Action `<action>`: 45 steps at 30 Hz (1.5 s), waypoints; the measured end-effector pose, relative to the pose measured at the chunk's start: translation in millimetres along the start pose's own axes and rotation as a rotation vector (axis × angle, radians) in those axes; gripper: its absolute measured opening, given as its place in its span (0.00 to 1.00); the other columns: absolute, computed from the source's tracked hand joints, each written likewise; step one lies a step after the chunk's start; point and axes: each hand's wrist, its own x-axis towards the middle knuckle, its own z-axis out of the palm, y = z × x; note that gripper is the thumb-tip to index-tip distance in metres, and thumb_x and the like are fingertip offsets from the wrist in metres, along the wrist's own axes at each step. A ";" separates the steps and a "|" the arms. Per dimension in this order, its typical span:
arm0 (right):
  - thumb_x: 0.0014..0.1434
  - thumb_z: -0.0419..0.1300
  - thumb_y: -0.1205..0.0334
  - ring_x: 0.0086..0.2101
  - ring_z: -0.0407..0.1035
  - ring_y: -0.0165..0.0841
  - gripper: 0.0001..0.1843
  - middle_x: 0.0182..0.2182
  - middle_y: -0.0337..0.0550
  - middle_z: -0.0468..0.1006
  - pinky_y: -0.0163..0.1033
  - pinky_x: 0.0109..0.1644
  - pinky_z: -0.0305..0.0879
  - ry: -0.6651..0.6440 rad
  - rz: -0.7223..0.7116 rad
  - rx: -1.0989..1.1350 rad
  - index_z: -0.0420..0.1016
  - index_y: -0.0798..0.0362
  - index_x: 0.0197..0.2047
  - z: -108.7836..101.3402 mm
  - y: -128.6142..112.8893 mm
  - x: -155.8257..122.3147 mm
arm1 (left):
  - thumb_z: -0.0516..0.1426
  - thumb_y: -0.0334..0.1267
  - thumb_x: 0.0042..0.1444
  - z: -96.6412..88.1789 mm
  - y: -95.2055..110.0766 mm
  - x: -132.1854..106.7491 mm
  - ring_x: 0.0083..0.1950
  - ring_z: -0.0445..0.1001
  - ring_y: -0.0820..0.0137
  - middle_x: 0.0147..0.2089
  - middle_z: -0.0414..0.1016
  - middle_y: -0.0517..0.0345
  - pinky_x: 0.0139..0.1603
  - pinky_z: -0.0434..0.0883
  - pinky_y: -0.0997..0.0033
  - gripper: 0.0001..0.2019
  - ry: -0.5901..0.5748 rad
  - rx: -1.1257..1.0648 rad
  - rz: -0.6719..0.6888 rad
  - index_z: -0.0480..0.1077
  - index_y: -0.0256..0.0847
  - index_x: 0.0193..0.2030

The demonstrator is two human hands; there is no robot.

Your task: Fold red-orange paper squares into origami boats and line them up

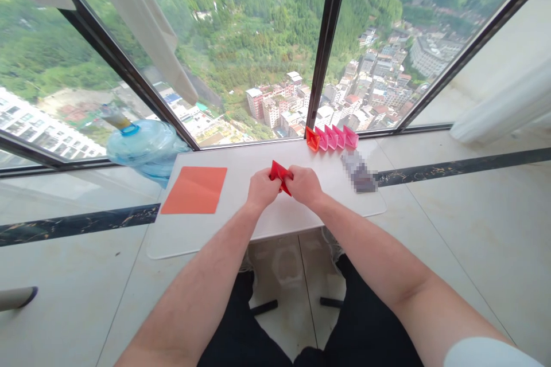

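Between my two hands is a small piece of folded red paper [280, 173], held above the middle of the white table. My left hand [263, 188] pinches its left side with curled fingers. On the opposite side, my right hand [305, 183] grips the paper the same way. Pointed corners of it stick out above and below the fingers; the rest is hidden by them. A flat orange-red sheet of paper [196, 190] lies to the left. At the back right stands a row of folded paper pieces, one orange-red [313, 140] and several pink [338, 138].
The low white table [232, 223] stands against tall windows. A blurred-out item [360, 172] lies at its right end. Beyond the left end is a large blue water bottle [148, 146]. My legs are below the front edge. A curtain [146, 17] hangs at upper left.
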 end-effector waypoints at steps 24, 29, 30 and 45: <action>0.63 0.55 0.63 0.38 0.71 0.35 0.12 0.38 0.43 0.79 0.35 0.39 0.60 -0.031 -0.149 0.026 0.78 0.50 0.46 -7.8 -1.1 0.7 | 0.57 0.42 0.52 3.3 0.2 -0.1 0.37 0.77 0.66 0.36 0.80 0.56 0.36 0.72 0.71 0.12 0.124 -0.115 0.007 0.76 0.41 0.39; 0.65 0.55 0.59 0.42 0.72 0.38 0.16 0.43 0.48 0.78 0.38 0.44 0.63 0.021 -0.151 -0.125 0.76 0.48 0.54 -6.2 -0.3 -2.8 | 0.61 0.50 0.51 0.9 5.7 1.3 0.38 0.77 0.66 0.38 0.79 0.53 0.36 0.77 0.67 0.18 0.142 -0.380 -0.070 0.75 0.38 0.41; 0.65 0.56 0.60 0.43 0.73 0.38 0.17 0.44 0.49 0.78 0.38 0.45 0.64 0.024 -0.149 -0.114 0.76 0.48 0.55 -5.1 0.3 -2.4 | 0.62 0.50 0.50 0.3 5.7 2.5 0.37 0.77 0.66 0.37 0.78 0.53 0.37 0.78 0.65 0.18 0.141 -0.444 -0.106 0.75 0.37 0.40; 0.55 0.56 0.66 0.33 0.76 0.32 0.15 0.32 0.38 0.82 0.36 0.41 0.71 0.089 0.069 0.421 0.79 0.49 0.44 0.2 22.3 18.0 | 0.66 0.48 0.51 -7.2 3.9 5.2 0.42 0.82 0.62 0.41 0.82 0.49 0.44 0.80 0.59 0.22 -0.022 -0.601 -0.146 0.72 0.37 0.48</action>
